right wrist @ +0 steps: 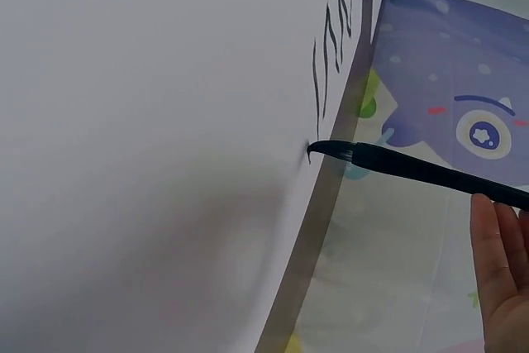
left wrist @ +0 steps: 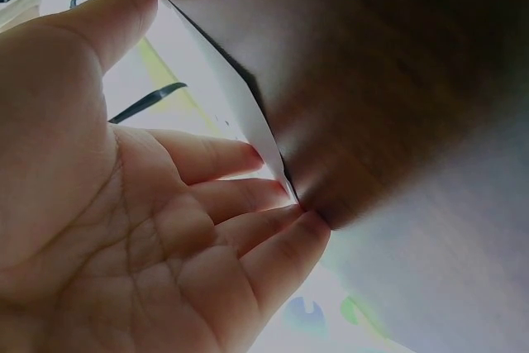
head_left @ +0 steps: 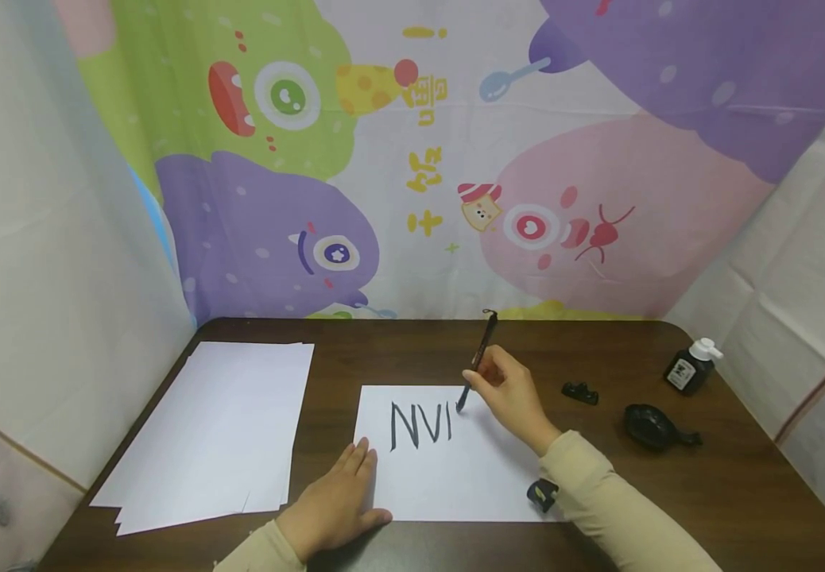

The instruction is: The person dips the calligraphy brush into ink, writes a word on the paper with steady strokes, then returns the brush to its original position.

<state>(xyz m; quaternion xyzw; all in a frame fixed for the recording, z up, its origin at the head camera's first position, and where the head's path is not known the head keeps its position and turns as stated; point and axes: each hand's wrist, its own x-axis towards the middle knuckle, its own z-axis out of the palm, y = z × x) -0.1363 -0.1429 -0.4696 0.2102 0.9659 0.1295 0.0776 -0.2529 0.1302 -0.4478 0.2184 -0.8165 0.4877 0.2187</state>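
Observation:
A white sheet of paper lies on the dark wooden table, with black brush strokes reading "NVI" and a short fresh mark beside them. My right hand pinches an ink brush by its dark handle, which leans up and away to the right. In the right wrist view the bent bristle tip of the brush touches the paper. Fingers spread, my left hand presses on the left edge of the sheet; in the left wrist view its fingertips meet that edge.
Left lies a loose stack of blank paper. On the right are a small black brush rest, a black ink dish with a stubby handle, and a white-capped ink bottle. A small black device sits by the right sleeve. A cartoon-printed curtain hangs behind.

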